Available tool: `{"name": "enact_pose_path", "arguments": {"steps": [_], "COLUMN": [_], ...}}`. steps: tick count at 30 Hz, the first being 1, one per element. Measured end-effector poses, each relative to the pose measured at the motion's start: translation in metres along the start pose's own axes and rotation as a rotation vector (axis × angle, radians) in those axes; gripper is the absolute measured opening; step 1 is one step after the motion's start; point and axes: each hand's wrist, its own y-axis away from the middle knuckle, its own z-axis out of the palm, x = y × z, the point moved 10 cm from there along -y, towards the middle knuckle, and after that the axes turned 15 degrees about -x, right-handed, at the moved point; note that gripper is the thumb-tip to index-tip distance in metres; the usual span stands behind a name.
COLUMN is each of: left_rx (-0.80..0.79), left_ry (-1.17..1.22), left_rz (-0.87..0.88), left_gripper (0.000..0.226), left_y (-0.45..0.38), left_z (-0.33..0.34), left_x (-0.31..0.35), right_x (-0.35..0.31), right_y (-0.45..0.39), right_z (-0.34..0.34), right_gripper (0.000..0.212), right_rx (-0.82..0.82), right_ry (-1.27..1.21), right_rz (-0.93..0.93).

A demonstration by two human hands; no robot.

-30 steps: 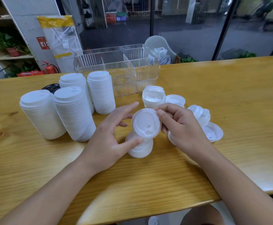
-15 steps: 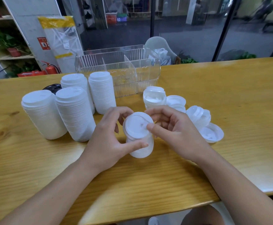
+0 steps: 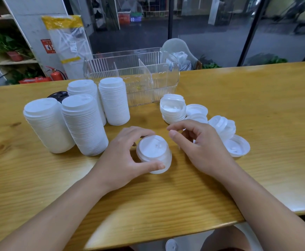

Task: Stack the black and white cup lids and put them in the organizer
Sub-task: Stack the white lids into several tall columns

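Far left, four tall stacks of white lids stand close together on the table [image 3: 257, 98]: the near-left stack [image 3: 46, 125], the near-right stack [image 3: 84, 125] just beside it, and behind them the far-left stack [image 3: 82, 89] and the far-right stack [image 3: 114, 101]. A black lid [image 3: 57, 95] peeks out between the near-left and far-left stacks, mostly hidden.

Behind the far stacks sits the clear organizer [image 3: 131, 77], with ribbed walls and dividers splitting it into compartments; no lids show inside it.

At the near middle, the left hand [image 3: 122, 158] curls around a short stack [image 3: 154, 153] of white lids that rests upright on the wood. The thumb lies along its near side and the fingers wrap the far side.

Just right of it, the right hand [image 3: 202, 147] hovers with fingers loosely bent and the thumb pointing toward the short stack, apart from it and holding nothing.

Beyond the right hand is a small pile [image 3: 173, 110] of nested lids, open side up. Beside it lie two single lids [image 3: 197, 109], one partly behind the fingers. Farther right, a tilted clump [image 3: 222, 125] of lids leans over an upturned lid [image 3: 237, 146] lying flat.
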Motion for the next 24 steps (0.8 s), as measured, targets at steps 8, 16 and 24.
{"name": "enact_pose_path", "arguments": {"steps": [8,16,24], "left_rx": [-0.052,-0.072,-0.094], "left_ry": [-0.021,-0.035,-0.052], "left_rz": [-0.003,-0.019,-0.043], "left_gripper": [0.071,0.078,0.074], "left_y": [-0.004,-0.004,-0.007], "left_z": [0.011,0.017,0.019], "left_x": [-0.001,-0.006,-0.008], "right_x": [-0.005,-0.008,-0.01], "right_y": [0.0,0.002,0.013], "right_z": [0.004,-0.001,-0.019], "right_gripper": [0.005,0.01,0.018], "right_rx": [-0.001,0.062,0.208], "right_ry": [0.123,0.246,0.446], "right_rz": [-0.011,-0.06,-0.138]}}
